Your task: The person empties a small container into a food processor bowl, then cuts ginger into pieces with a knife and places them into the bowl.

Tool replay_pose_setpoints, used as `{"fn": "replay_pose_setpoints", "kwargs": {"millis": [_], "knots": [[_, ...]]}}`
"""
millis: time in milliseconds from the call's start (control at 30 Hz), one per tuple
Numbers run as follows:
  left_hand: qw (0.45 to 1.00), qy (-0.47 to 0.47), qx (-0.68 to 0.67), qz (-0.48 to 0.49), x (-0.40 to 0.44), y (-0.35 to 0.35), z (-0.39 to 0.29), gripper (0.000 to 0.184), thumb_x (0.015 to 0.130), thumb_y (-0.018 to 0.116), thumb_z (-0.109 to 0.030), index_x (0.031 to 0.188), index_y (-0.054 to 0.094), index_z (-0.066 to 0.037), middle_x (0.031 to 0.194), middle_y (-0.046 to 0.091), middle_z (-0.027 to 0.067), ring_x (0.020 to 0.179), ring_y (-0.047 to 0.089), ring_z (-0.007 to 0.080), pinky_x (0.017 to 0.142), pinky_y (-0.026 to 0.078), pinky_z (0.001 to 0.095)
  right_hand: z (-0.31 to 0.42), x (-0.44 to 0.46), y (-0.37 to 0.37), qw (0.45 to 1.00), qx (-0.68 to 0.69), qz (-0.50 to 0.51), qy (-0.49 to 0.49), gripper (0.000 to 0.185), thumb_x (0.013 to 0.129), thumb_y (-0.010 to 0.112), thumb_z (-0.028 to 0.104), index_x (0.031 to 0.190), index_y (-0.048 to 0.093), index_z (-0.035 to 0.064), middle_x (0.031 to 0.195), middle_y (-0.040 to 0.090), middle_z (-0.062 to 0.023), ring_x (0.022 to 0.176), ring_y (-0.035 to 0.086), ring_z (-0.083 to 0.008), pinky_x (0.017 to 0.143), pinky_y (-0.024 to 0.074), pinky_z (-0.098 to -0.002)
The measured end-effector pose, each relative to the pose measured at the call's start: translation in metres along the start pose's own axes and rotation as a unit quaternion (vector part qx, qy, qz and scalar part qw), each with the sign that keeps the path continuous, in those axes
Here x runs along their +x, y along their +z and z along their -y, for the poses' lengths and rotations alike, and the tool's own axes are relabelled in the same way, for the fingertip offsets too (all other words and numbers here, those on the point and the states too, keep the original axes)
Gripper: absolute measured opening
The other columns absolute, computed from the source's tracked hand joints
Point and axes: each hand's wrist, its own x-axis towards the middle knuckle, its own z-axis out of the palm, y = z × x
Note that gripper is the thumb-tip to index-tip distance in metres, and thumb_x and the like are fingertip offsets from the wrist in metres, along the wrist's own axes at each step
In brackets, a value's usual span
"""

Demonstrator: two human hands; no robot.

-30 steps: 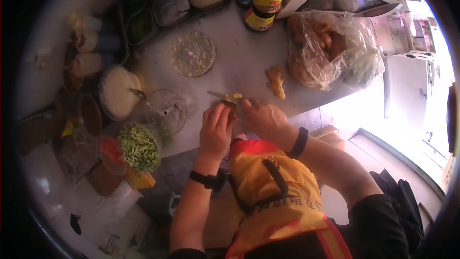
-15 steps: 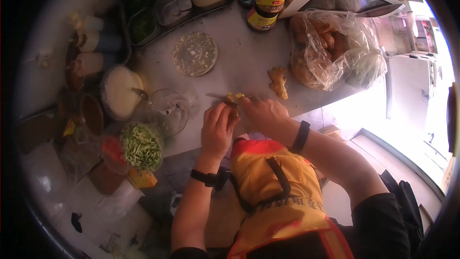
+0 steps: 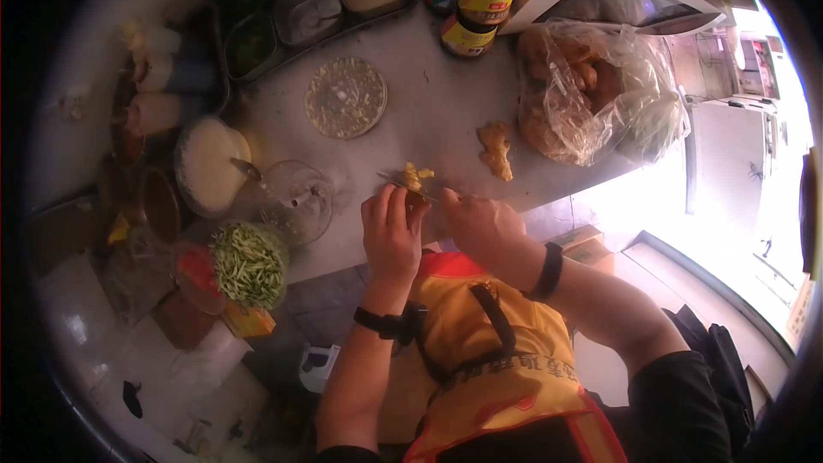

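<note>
The right hand [image 3: 484, 227] and the knife [image 3: 411, 189] are now closer to the bench's [image 3: 429, 111] near edge, and the yellow pieces [image 3: 417, 177] by the blade show as a larger clump.

the knife blade [image 3: 406, 185] looked like smooth metal, and the ginger root [image 3: 495, 153] had a rough, matt skin. the bag [image 3: 636, 103] was clear, glossy plastic, the apron [image 3: 536, 334] matt cloth, the bottle [image 3: 486, 7] shiny, the counter [image 3: 420, 107] smooth with a dull sheen.
</note>
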Motion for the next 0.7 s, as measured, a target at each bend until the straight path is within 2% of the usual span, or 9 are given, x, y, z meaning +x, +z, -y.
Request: {"fn": "replay_pose_setpoints", "kwargs": {"millis": [233, 267, 333, 467, 567, 700], "knots": [[0.999, -0.025, -0.034, 0.017, -0.002, -0.003, -0.003, 0.043, 0.079, 0.081, -0.012, 0.114, 0.060, 0.000, 0.120, 0.061, 0.0164, 0.103, 0.057, 0.0381, 0.087, 0.049, 0.0471, -0.005, 0.007, 0.017, 0.997, 0.019, -0.071, -0.017, 0.022, 0.090, 0.062, 0.014, 0.108, 0.053, 0.0050, 0.094, 0.070, -0.0209, 0.088, 0.072, -0.0376, 0.073, 0.0580, -0.0465], [0.999, -0.026, -0.034, 0.018, -0.003, -0.002, -0.002, 0.043, 0.079, 0.081, -0.012, 0.114, 0.060, 0.000, 0.120, 0.061, 0.0164, 0.103, 0.057, 0.0381, 0.087, 0.049, 0.0471, -0.006, 0.000, 0.012, 0.997, 0.020, -0.070, -0.017, 0.022, 0.090, 0.062, 0.014, 0.108, 0.053, 0.0050, 0.094, 0.070, -0.0209, 0.088, 0.072, -0.0376, 0.073, 0.0580, -0.0465], [0.999, -0.030, -0.023, 0.001, -0.006, 0.000, 0.000, 0.044, 0.079, 0.082, -0.016, 0.113, 0.061, 0.002, 0.119, 0.058, 0.0171, 0.103, 0.057, 0.0380, 0.087, 0.050, 0.0465, 0.002, -0.015, -0.012, 1.000, 0.015, 0.007, -0.010, 0.020, 0.090, 0.059, 0.011, 0.108, 0.053, 0.0040, 0.094, 0.070, -0.0214, 0.086, 0.072, -0.0377, 0.072, 0.0579, -0.0466], [0.999, -0.040, -0.014, 0.013, -0.004, 0.000, -0.001, 0.045, 0.079, 0.083, -0.017, 0.112, 0.060, 0.003, 0.118, 0.058, 0.0186, 0.103, 0.057, 0.0381, 0.087, 0.051, 0.0461, 0.001, -0.012, -0.009, 1.000, 0.014, -0.010, -0.019, 0.021, 0.090, 0.059, 0.012, 0.109, 0.053, 0.0037, 0.093, 0.070, -0.0208, 0.085, 0.072, -0.0379, 0.071, 0.0578, -0.0461], [1.000, -0.014, -0.012, 0.002, -0.002, -0.001, 0.000, 0.044, 0.079, 0.083, -0.017, 0.112, 0.061, 0.002, 0.118, 0.059, 0.0177, 0.102, 0.058, 0.0380, 0.087, 0.051, 0.0458, 0.000, 0.001, -0.002, 1.000, 0.026, 0.000, -0.015, 0.024, 0.089, 0.061, 0.013, 0.111, 0.054, 0.0041, 0.094, 0.071, -0.0198, 0.087, 0.072, -0.0378, 0.071, 0.0579, -0.0450], [0.999, -0.021, -0.037, 0.002, -0.001, -0.001, -0.002, 0.042, 0.081, 0.080, -0.012, 0.116, 0.060, 0.000, 0.120, 0.060, 0.0182, 0.104, 0.058, 0.0399, 0.090, 0.049, 0.0465, 0.001, 0.022, 0.016, 0.999, 0.034, -0.017, -0.012, 0.025, 0.090, 0.059, 0.013, 0.113, 0.054, 0.0044, 0.092, 0.070, -0.0203, 0.089, 0.071, -0.0376, 0.072, 0.0563, -0.0463]]}}
